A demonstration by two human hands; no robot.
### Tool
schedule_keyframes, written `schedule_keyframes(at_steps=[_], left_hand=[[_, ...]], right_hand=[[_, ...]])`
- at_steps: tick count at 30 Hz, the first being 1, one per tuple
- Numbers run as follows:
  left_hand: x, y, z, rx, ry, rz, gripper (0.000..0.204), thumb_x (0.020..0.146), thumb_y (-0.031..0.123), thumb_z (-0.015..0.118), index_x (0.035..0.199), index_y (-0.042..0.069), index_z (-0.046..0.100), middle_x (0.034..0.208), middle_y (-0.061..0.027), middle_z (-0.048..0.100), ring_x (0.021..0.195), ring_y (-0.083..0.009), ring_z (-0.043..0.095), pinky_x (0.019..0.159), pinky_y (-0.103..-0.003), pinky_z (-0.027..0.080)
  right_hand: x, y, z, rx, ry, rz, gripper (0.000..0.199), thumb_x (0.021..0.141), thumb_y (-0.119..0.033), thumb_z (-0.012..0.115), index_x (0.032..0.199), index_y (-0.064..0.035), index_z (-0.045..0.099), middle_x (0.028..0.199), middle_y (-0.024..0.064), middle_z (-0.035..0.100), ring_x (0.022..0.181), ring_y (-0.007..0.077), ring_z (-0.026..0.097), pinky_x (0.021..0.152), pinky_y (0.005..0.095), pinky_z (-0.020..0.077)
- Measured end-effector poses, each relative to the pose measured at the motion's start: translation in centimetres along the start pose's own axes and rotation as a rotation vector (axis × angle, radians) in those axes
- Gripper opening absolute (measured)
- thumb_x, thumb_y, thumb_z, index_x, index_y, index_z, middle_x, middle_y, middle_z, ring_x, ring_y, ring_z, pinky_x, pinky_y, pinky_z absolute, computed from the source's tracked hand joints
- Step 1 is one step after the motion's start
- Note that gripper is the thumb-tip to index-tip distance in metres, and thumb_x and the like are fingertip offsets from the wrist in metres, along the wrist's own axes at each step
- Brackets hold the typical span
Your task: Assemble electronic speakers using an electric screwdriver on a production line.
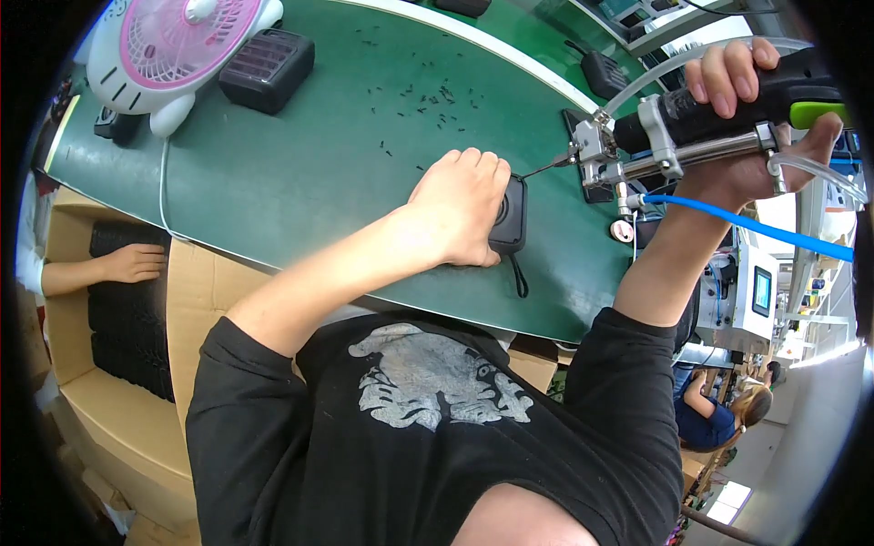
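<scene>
My left hand (460,205) is clamped over the side of a black, rounded-rectangular plastic device (516,218), which lies on the smooth green tabletop (319,182); my right hand (742,173), well apart, grips a black-handled screwdriver (674,114) with silver metal fittings, its thin bit (542,170) at the device's far corner; I judge this a screw-driving step, but cannot tell whether the bit is seated; the next move calls for steady pressure; small dark screws (443,96) lie scattered beyond.
</scene>
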State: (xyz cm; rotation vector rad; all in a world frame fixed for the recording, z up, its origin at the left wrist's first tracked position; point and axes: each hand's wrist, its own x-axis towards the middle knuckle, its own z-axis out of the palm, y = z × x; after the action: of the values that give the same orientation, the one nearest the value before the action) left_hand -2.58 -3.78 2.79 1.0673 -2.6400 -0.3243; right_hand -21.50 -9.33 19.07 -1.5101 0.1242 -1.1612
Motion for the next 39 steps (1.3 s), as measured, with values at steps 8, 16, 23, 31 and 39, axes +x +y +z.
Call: schedule_keyframes(at_steps=[8,16,23,31,39], left_hand=[[0.4,0.2,-0.1,0.026,0.002,0.005,0.082,0.063,0.054,0.080,0.113,-0.005,0.053,0.106,-0.0129,0.056,0.105,-0.0259,0.054,0.094,-0.034,0.043],[0.4,0.6,-0.6,0.015,-0.036,-0.022,0.082,0.062,0.054,0.081,0.114,-0.004,0.054,0.109,-0.0135,0.056,0.108,-0.0262,0.053,0.096,-0.035,0.043],[0.4,0.2,0.0,-0.004,-0.003,-0.013,0.079,0.061,0.050,0.083,0.111,-0.003,0.054,0.108,-0.0140,0.057,0.107,-0.0269,0.054,0.095,-0.035,0.044],[0.5,0.3,0.3,-0.112,0.034,-0.016,0.084,0.058,0.040,0.086,0.119,-0.006,0.051,0.109,-0.0174,0.056,0.107,-0.0318,0.054,0.096,-0.040,0.044],[0.4,0.3,0.1,-0.136,0.046,-0.024,0.080,0.055,0.038,0.088,0.113,-0.004,0.052,0.108,-0.0174,0.057,0.106,-0.0319,0.054,0.095,-0.040,0.044]], right_hand=[[-1.8,1.3,0.3,-0.058,0.059,-0.059,0.065,0.086,-0.066,0.056,0.104,-0.0036,0.051,0.083,0.0042,0.051,0.067,0.0145,0.047,0.068,0.0303,0.0361],[-1.9,-8.3,1.4,-0.064,-0.079,-0.073,0.063,0.071,-0.058,0.073,0.099,-0.0064,0.051,0.081,0.0017,0.054,0.069,0.0140,0.054,0.069,0.0299,0.0383],[-2.9,-7.5,6.4,-0.137,-0.172,-0.034,0.077,0.092,-0.072,0.041,0.116,0.0017,0.046,0.089,0.0166,0.055,0.066,0.0265,0.058,0.059,0.0441,0.0490],[-3.8,-6.3,3.5,-0.147,-0.278,-0.012,0.068,0.081,-0.060,0.064,0.114,-0.0029,0.048,0.088,0.0075,0.055,0.071,0.0209,0.058,0.066,0.0368,0.0452],[-5.2,-2.4,4.1,-0.101,-0.138,0.008,0.065,0.076,-0.064,0.072,0.100,-0.0099,0.046,0.079,-0.0007,0.054,0.066,0.0117,0.059,0.066,0.0277,0.0454]])
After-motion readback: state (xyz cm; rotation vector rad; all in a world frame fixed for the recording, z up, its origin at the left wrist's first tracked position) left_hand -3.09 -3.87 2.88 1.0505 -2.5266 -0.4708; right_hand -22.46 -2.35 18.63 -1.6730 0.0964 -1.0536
